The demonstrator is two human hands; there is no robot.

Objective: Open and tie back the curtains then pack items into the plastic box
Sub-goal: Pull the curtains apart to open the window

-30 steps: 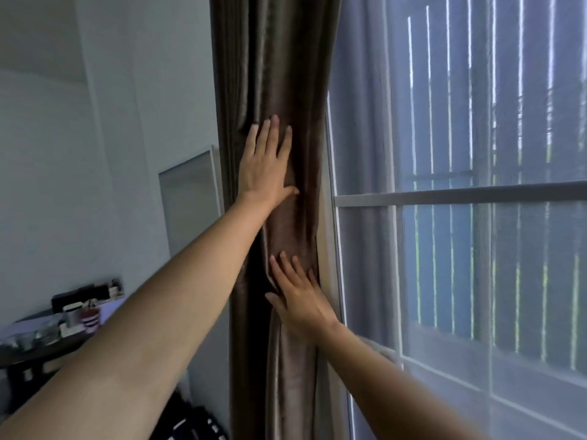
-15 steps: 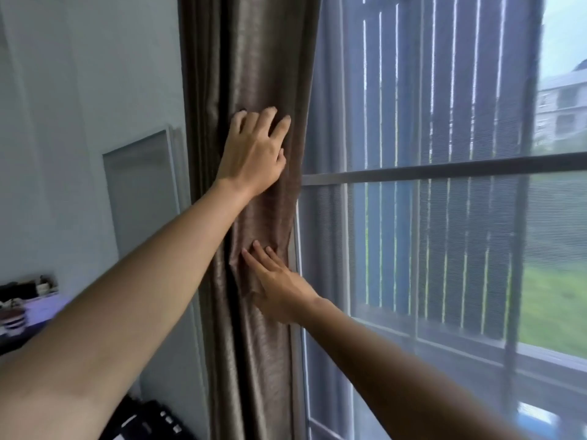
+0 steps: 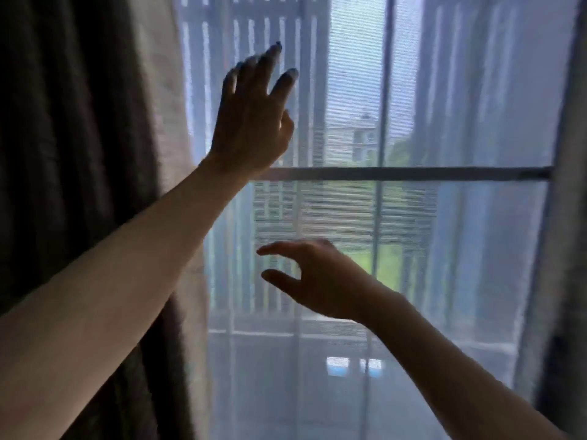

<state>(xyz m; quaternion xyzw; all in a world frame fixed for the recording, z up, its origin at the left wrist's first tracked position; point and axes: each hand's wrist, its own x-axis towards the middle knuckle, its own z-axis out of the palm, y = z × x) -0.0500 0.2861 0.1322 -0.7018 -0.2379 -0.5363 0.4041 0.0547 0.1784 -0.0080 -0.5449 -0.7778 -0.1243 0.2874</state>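
The dark brown curtain [image 3: 79,154] hangs gathered at the left of the window. A second dark curtain [image 3: 568,249] runs down the right edge. Between them a sheer white curtain [image 3: 460,249] covers the glass. My left hand [image 3: 251,122] is raised in front of the sheer, fingers spread and relaxed, holding nothing. My right hand [image 3: 314,277] hovers lower, in front of the sheer, with fingers and thumb apart and nothing between them. Neither hand touches the brown curtain. No plastic box is in view.
A horizontal window bar [image 3: 413,173] crosses at mid height, with a vertical frame post [image 3: 382,122] behind the sheer. Outside are vertical slats, grass and a building.
Both hands have left the brown curtain and moved right, in front of the sheer. The view has swung right, so the wall and desk are out of sight.
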